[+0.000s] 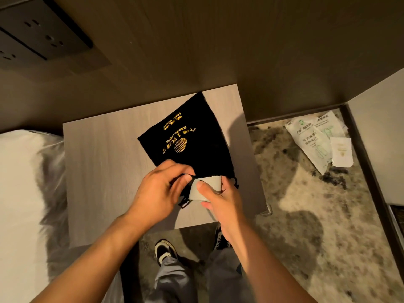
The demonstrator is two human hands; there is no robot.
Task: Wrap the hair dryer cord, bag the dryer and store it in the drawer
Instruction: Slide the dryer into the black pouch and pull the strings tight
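A black cloth bag point(192, 130) with gold lettering lies flat on the light wooden nightstand point(105, 162), its mouth toward me. My left hand point(161, 189) pinches the near edge of the bag's mouth. My right hand point(220, 197) grips a pale whitish hair dryer point(205, 185), whose end sits at the bag's opening. Most of the dryer is hidden by my fingers and the bag. A black drawstring point(184, 203) dangles under my left hand. The dryer's cord is not visible.
A white bed point(19, 193) lies at the left. Dark wall sockets point(39, 38) sit at the upper left. White paper packets point(321, 138) lie on the mottled carpet at the right. My shoes point(165, 251) stand below the nightstand's front edge.
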